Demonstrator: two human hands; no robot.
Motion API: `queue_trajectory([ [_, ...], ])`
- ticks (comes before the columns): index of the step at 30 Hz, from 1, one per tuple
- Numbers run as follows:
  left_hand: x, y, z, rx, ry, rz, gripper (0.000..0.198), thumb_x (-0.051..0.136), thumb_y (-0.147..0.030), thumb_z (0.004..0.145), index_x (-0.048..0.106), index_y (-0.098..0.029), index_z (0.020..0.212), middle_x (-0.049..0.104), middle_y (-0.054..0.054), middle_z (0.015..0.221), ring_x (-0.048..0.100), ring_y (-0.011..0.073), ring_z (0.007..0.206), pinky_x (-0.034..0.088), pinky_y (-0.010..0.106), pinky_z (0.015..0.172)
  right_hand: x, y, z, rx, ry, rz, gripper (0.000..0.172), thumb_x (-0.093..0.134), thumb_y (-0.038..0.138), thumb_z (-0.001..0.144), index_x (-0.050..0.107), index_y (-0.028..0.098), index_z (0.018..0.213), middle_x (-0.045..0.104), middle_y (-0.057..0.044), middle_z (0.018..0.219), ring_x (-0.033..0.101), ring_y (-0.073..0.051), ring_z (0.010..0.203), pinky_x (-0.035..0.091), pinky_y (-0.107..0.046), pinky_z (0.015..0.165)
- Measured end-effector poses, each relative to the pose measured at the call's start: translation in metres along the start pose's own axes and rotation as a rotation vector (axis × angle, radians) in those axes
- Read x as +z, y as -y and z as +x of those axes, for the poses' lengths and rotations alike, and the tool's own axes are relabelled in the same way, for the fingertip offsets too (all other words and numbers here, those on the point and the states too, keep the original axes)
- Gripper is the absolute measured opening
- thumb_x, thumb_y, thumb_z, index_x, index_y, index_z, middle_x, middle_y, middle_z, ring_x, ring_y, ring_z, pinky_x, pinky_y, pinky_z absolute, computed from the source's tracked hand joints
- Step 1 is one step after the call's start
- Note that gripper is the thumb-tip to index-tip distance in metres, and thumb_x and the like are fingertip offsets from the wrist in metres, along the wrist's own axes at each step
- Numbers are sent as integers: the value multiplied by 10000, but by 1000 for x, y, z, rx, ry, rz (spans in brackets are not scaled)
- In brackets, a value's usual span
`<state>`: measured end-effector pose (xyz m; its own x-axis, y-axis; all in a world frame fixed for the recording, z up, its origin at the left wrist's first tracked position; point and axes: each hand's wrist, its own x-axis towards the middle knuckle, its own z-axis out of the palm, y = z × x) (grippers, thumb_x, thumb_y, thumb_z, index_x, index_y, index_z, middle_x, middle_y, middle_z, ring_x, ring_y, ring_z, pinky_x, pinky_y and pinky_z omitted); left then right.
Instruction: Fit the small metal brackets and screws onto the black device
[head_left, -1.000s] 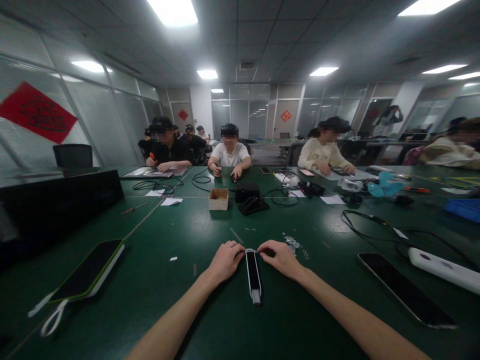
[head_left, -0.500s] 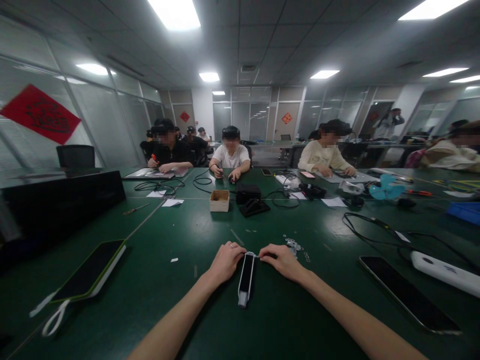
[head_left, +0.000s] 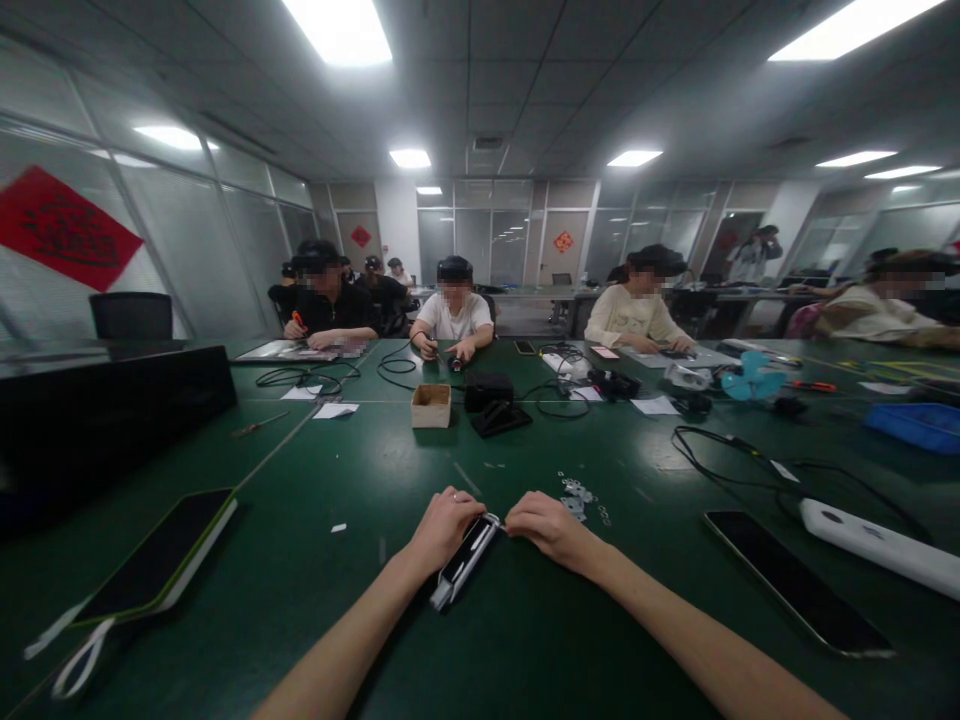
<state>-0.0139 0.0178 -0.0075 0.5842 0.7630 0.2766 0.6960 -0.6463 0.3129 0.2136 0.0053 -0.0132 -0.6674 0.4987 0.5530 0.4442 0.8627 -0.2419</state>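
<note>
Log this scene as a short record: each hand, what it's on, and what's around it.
left hand: against the slim black-and-white device
right hand: fingertips at the device's far end
device: lying at a slant on the green workbench
beside right hand: small metal washers
far right: white power strip, smartphone
across the bench: seated co-worker
</note>
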Motion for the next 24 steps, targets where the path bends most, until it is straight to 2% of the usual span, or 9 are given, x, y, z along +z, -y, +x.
queue_trajectory([
  [4,0,-1,-1,-24,-7,20,280,394,-182,942,656,-254,1010,645,29,987,516,186,888,367,299,720,0,3,1,110,-40,-44,133,527,239,889,639,182,844,659,-43,849,568,-154,809,430,-290,733],
  [13,3,-6,-1,-72,-28,32,243,417,-216,933,645,-215,1019,621,45,942,522,188,883,399,317,756,-2,4,4,455,30,44,138,518,241,876,636,181,915,651,-40,899,577,-163,830,469,-308,759],
  [17,1,-8,-2,-57,-25,21,231,431,-217,929,641,-223,1023,612,40,924,520,185,865,399,315,745,-2,4,4,490,61,98,148,542,275,863,629,187,943,640,-39,922,576,-167,842,474,-304,754],
  [24,7,-9,-2,-63,-34,36,225,428,-218,930,644,-213,991,611,43,914,524,186,866,392,309,757,-1,7,6,453,58,67,151,524,281,880,633,194,936,645,-41,921,566,-182,875,451,-324,795],
])
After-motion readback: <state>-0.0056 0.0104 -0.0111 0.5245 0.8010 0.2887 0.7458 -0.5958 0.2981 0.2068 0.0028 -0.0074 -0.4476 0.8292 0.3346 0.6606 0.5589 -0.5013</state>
